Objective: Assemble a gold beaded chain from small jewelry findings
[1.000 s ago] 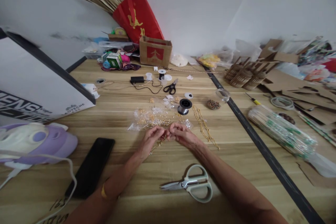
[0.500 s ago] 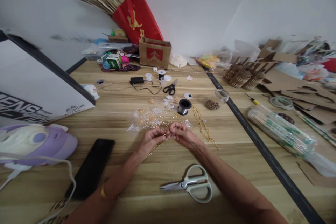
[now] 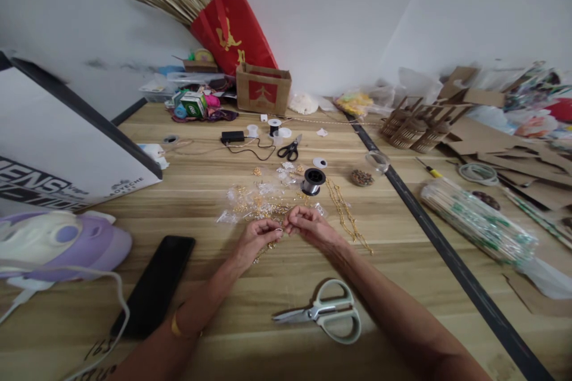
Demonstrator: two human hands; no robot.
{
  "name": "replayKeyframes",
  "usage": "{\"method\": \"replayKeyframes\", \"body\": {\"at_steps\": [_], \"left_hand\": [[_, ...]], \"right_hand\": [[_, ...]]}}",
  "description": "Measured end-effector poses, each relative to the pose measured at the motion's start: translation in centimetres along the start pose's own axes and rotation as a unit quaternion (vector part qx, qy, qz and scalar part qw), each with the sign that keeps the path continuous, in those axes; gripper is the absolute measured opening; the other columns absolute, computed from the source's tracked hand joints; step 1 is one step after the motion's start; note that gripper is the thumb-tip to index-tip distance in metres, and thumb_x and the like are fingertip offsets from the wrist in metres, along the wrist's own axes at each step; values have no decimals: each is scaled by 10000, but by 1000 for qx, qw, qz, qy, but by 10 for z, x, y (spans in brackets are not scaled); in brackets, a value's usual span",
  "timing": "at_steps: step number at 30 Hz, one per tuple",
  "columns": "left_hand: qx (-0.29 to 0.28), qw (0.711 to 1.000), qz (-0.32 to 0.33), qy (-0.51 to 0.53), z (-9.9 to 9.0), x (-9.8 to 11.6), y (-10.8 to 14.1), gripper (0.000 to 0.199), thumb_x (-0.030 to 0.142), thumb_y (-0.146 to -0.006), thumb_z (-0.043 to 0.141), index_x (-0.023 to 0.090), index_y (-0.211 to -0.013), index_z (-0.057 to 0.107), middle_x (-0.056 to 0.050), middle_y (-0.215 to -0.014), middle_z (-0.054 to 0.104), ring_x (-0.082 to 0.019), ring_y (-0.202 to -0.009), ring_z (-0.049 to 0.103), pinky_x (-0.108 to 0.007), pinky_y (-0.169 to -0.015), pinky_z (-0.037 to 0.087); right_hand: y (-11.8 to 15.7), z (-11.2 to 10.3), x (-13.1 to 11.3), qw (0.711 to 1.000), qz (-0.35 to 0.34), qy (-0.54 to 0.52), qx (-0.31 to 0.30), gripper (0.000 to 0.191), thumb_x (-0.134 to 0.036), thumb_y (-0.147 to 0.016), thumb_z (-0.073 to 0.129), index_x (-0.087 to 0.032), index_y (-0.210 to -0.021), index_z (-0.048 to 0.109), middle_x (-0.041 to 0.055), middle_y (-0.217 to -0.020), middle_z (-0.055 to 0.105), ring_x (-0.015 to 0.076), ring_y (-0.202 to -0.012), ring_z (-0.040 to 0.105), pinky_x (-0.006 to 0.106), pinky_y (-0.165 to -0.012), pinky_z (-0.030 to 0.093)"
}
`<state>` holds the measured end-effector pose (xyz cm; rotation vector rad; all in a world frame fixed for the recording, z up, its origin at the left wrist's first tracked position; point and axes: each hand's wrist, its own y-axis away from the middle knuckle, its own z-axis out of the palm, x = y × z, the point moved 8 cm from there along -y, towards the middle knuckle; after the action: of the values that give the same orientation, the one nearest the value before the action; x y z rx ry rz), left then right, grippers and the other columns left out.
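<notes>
My left hand (image 3: 259, 238) is closed in a pinch; a small pale thing shows at its fingertips, too tiny to name. Close beside it, my right hand (image 3: 308, 226) pinches too, and whatever it holds is hidden. A gold chain with small pieces (image 3: 264, 252) hangs or lies just below my left fingers. Behind the hands are small clear bags with gold and silver bits (image 3: 241, 199) and a black spool of wire (image 3: 313, 181). Gold chains (image 3: 344, 208) lie to the right. Scissors with pale green handles (image 3: 328, 311) rest in front, between my forearms.
A black phone (image 3: 156, 286) and a purple-white appliance (image 3: 67, 241) with a cable are at the left. Black scissors (image 3: 289, 149) lie farther back. A bowl of beads (image 3: 361, 177) and a packet of wrapped sticks (image 3: 478, 220) stand right. A large white box (image 3: 62, 137) rises at left.
The fingertips of my two hands have come slightly apart, and a small pale thing now shows at my left fingertips. The objects on the table have not moved.
</notes>
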<state>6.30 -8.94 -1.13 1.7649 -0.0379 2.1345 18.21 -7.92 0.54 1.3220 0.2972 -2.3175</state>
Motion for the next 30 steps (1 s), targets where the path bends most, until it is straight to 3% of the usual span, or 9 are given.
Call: {"method": "replayKeyframes", "body": {"at_steps": [9, 19, 23, 27, 30], "left_hand": [[-58, 998, 21, 8, 4, -3, 1, 218, 344, -759, 681, 127, -750, 704, -40, -660, 648, -129, -618, 549, -253, -614, 394], [-56, 998, 20, -14, 8, 2, 3, 216, 336, -725, 711, 123, -699, 685, -29, -610, 631, -110, -563, 526, -236, -569, 384], [-32, 999, 24, 12, 4, 3, 2, 201, 325, -718, 716, 132, -714, 663, -19, -610, 644, -110, -567, 545, -235, -573, 398], [8, 999, 16, 48, -3, -1, 1, 220, 324, -675, 752, 136, -739, 657, -15, -621, 654, -114, -570, 563, -234, -569, 417], [26, 998, 15, 59, -6, -3, 0, 221, 319, -655, 768, 139, -728, 660, -4, -621, 646, -109, -569, 565, -229, -567, 420]], "right_hand": [[-1, -5, -6, 997, -28, 68, 22, 230, -352, -751, 736, -149, -760, 627, 43, -802, 686, 112, -632, 625, 226, -596, 483], [-1, -5, -8, 993, -28, 106, 36, 255, -384, -756, 721, -152, -754, 614, 35, -765, 677, 111, -613, 609, 233, -596, 473], [1, -7, -13, 990, -43, 118, 64, 258, -386, -754, 716, -166, -803, 590, 7, -671, 638, 116, -584, 583, 233, -566, 459], [5, -9, -23, 978, -77, 163, 107, 274, -384, -730, 727, -185, -782, 546, -52, -566, 529, 87, -476, 468, 211, -475, 390], [7, -1, -21, 966, -59, 236, 85, 280, -407, -744, 702, -168, -727, 557, -53, -559, 482, 70, -463, 396, 203, -440, 303]]}}
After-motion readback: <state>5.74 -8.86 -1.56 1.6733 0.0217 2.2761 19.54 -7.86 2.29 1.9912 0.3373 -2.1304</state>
